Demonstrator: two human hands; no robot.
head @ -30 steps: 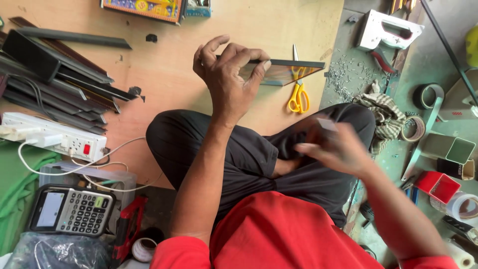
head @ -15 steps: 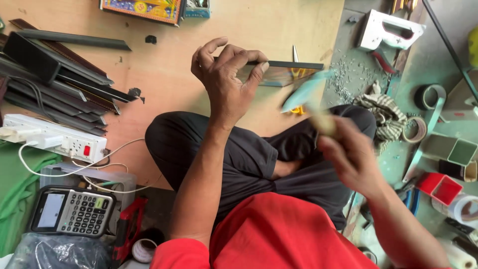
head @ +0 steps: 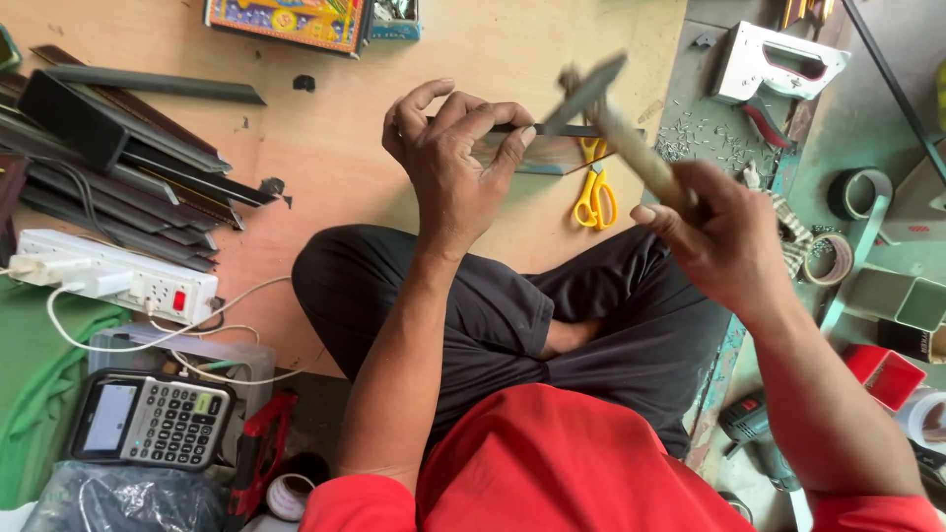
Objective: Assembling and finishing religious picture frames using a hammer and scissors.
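Note:
My left hand (head: 455, 167) is raised over the wooden board (head: 355, 177), its fingertips pinching a thin dark strip (head: 557, 129) that lies across the board. My right hand (head: 717, 236) grips the wooden handle of a small hammer (head: 616, 123), whose metal head is lifted just above the strip near my left fingertips. Yellow-handled scissors (head: 594, 192) lie on the board under the hammer. I sit cross-legged in dark trousers and a red shirt.
Dark frame mouldings (head: 108, 158) are stacked at the left beside a white power strip (head: 118, 276) and a calculator (head: 148, 422). A white staple gun (head: 778, 61), tape rolls (head: 862, 192), a red box (head: 880, 374) and a drill (head: 754, 429) lie at the right.
My right hand picked up the hammer and swung it up and over to the strip held by my left hand. My left hand stayed in place.

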